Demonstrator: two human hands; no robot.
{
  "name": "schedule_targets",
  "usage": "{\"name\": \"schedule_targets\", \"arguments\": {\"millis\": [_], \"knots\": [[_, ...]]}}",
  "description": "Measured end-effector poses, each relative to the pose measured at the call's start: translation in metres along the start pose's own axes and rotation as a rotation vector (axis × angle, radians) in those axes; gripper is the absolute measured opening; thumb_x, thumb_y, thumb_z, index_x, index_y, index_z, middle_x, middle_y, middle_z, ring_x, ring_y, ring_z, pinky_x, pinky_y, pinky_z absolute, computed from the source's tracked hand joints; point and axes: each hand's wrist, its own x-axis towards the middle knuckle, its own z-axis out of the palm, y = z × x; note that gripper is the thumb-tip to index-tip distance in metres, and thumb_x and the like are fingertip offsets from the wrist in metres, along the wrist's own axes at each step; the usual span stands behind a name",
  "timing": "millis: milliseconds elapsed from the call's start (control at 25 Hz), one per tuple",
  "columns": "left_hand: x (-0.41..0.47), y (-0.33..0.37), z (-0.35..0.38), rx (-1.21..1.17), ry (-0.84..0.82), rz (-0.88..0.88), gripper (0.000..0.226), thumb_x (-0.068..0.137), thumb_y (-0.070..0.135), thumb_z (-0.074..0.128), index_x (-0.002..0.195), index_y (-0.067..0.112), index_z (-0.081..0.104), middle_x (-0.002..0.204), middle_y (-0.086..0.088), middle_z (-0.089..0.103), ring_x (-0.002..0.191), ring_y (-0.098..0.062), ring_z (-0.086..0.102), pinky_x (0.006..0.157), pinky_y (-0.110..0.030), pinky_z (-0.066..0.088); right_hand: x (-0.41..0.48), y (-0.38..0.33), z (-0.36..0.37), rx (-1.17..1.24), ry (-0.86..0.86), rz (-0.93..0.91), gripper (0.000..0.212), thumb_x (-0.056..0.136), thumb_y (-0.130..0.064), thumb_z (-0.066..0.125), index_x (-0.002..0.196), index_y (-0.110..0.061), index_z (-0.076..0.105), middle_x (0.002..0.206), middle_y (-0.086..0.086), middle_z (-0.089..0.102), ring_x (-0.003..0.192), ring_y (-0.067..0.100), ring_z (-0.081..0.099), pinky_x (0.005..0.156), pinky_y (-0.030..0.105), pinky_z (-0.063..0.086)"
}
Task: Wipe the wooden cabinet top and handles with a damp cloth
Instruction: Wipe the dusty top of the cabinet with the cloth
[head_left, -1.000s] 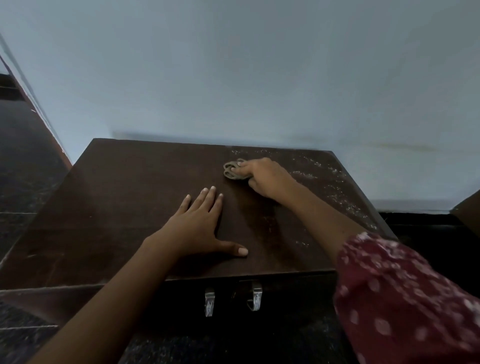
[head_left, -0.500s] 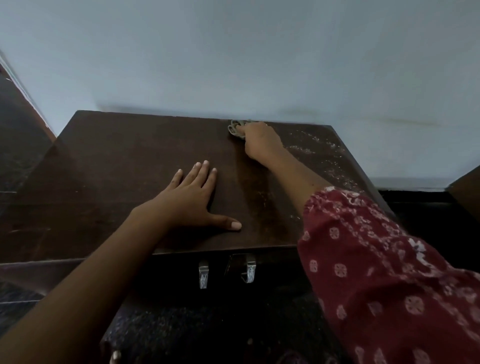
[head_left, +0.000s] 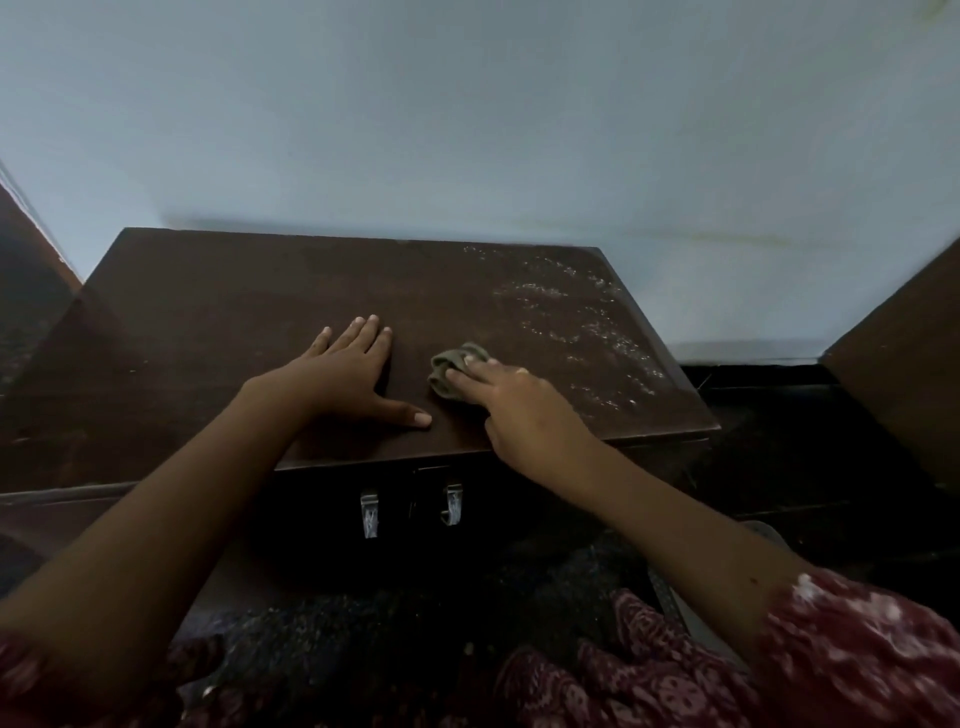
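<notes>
Right hand (head_left: 524, 410) pressed a bunched grey-green cloth (head_left: 453, 370) under its fingers against the cabinet top (head_left: 218, 322), near the front edge. Left hand (head_left: 345, 376) lay flat just beside it, fingers together, thumb splayed, holding nothing. Half a second earlier the cloth had been at the back edge by the wall (head_left: 467, 130). Two metal handles (head_left: 410, 506) hung below the front edge. Pale specks (head_left: 587, 322) covered the right side; the left side lay bare.
</notes>
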Motion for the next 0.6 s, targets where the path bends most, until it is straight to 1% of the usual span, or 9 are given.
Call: {"name": "schedule_targets", "arguments": {"millis": [80, 200, 320, 400, 440, 600], "knots": [[-0.005, 0.007, 0.0, 0.017, 0.045, 0.08, 0.107, 0.077, 0.066, 0.05, 0.15, 0.013, -0.009, 0.16, -0.004, -0.014, 0.147, -0.015, -0.014, 0.119, -0.039, -0.007, -0.019, 0.006, 0.002, 0.013, -0.032, -0.038, 0.063, 0.089, 0.001, 0.04, 0.145, -0.024, 0.027, 0.156, -0.001, 0.025, 0.143, 0.021, 0.023, 0.113, 0.034, 0.028], [-0.007, 0.031, -0.004, 0.013, 0.121, 0.25, 0.088, 0.088, 0.048, 0.051, 0.151, 0.019, -0.003, 0.161, 0.0, -0.007, 0.148, -0.014, -0.008, 0.12, -0.036, -0.004, -0.035, 0.02, 0.0, 0.025, -0.061, -0.041, 0.062, 0.089, 0.0, 0.04, 0.144, -0.028, 0.03, 0.156, -0.005, 0.026, 0.144, 0.017, 0.023, 0.114, 0.039, 0.032], [-0.006, 0.061, -0.005, 0.067, 0.174, 0.354, 0.065, 0.096, 0.029, 0.041, 0.151, 0.023, 0.007, 0.161, 0.004, 0.003, 0.148, -0.01, 0.001, 0.12, -0.036, 0.0, -0.036, 0.036, -0.006, 0.012, -0.057, -0.012, 0.061, 0.088, -0.001, 0.041, 0.143, -0.027, 0.033, 0.155, -0.004, 0.029, 0.142, 0.019, 0.027, 0.113, 0.039, 0.033], [-0.003, 0.069, -0.001, 0.109, 0.183, 0.355, 0.056, 0.098, 0.023, 0.032, 0.15, 0.022, 0.011, 0.161, 0.006, 0.008, 0.148, -0.008, 0.004, 0.12, -0.035, 0.002, -0.028, 0.041, -0.009, 0.015, -0.065, 0.005, 0.061, 0.087, 0.0, 0.042, 0.141, -0.028, 0.036, 0.154, -0.004, 0.03, 0.141, 0.019, 0.028, 0.113, 0.038, 0.032], [0.0, 0.069, 0.001, 0.114, 0.186, 0.335, 0.056, 0.099, 0.024, 0.031, 0.15, 0.022, 0.011, 0.161, 0.006, 0.009, 0.148, -0.007, 0.005, 0.12, -0.035, 0.003, -0.023, 0.043, -0.009, 0.022, -0.065, 0.011, 0.061, 0.087, 0.0, 0.042, 0.141, -0.029, 0.037, 0.154, -0.004, 0.031, 0.141, 0.019, 0.029, 0.113, 0.039, 0.033], [0.012, 0.063, -0.001, 0.039, 0.164, 0.174, 0.068, 0.097, 0.042, 0.035, 0.151, 0.017, 0.003, 0.161, 0.001, 0.008, 0.149, -0.012, 0.006, 0.121, -0.035, 0.005, 0.015, 0.05, -0.009, 0.021, -0.045, 0.032, 0.061, 0.089, -0.001, 0.04, 0.141, -0.032, 0.035, 0.154, -0.006, 0.031, 0.141, 0.02, 0.029, 0.11, 0.042, 0.036]]}}
